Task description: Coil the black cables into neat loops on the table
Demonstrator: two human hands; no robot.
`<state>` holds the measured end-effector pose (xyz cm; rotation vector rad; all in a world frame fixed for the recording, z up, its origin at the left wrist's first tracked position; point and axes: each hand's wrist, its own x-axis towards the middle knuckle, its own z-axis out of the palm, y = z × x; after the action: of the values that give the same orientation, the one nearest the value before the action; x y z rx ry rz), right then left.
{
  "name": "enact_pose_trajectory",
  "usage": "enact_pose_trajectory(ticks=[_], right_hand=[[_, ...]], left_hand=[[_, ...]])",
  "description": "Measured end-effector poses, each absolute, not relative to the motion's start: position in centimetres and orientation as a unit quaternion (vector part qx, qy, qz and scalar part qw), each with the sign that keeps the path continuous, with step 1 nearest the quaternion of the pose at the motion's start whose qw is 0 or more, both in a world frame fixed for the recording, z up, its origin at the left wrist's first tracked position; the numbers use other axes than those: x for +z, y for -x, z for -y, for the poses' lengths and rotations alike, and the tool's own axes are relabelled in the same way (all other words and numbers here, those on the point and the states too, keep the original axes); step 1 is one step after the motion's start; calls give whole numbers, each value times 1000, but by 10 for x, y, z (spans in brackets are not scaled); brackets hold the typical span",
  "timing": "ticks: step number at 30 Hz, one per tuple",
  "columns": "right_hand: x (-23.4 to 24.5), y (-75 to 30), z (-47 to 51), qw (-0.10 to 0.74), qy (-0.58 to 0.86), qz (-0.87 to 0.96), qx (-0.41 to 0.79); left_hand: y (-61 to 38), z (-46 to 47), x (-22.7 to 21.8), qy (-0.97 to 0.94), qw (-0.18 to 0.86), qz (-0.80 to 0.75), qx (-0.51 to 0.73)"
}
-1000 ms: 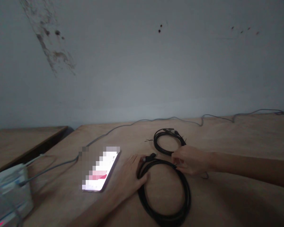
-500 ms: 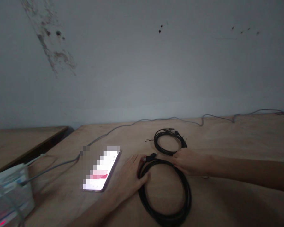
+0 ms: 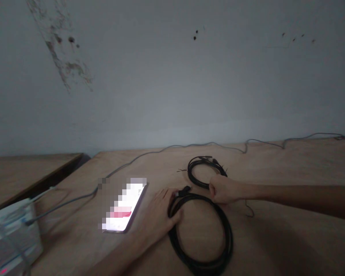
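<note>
A large black coiled cable [image 3: 229, 237] lies on the wooden table, with a dark connector [image 3: 184, 190] at its upper left. My left hand [image 3: 162, 211] rests against the coil's left side. Its fingers are stretched out, and the thumb reaches over the cable toward the inside of the loop. My right hand [image 3: 224, 188] is closed in a fist where the large coil and a smaller black coiled cable [image 3: 194, 177] come close together. What its fingers hold, if anything, is hidden. Below the right wrist, a thin dark wire [image 3: 250, 211] curls on the table.
Left of my left hand lies a lit phone [image 3: 123, 211], partly pixelated. A white box [image 3: 25, 234] with cords stands at the lower left. Along the wall runs a long grey cable [image 3: 149, 153]. A gap separates this table from another table [image 3: 31, 168].
My right hand has moved slightly up, away from the large coil's top edge. More of the thin wire shows below the wrist. My left hand and both coils stay nearly in place.
</note>
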<state>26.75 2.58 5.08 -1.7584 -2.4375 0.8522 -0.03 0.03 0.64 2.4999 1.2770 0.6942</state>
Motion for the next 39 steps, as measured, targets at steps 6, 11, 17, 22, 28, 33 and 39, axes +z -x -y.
enact_pose_trajectory(ticks=[6,11,17,22,28,33,39], right_hand=[[44,-272,-31,-1,613,668,421],[38,-280,-27,20,603,676,422],[50,-290,-24,40,516,837,176],[58,-304,-28,-19,283,959,-11],[49,-317,-35,-85,108,989,-61],[39,-314,-36,-98,113,989,5],[38,-310,-39,-118,90,988,-43]], left_hand=[[0,-1,0,-854,125,-444,240],[-1,-3,-2,-856,115,-436,253],[0,0,3,-853,123,-443,246],[1,-1,2,-854,117,-444,245],[1,-3,-3,-854,104,-443,251],[0,-2,-1,-855,111,-443,248],[1,-2,-1,-853,115,-447,245]])
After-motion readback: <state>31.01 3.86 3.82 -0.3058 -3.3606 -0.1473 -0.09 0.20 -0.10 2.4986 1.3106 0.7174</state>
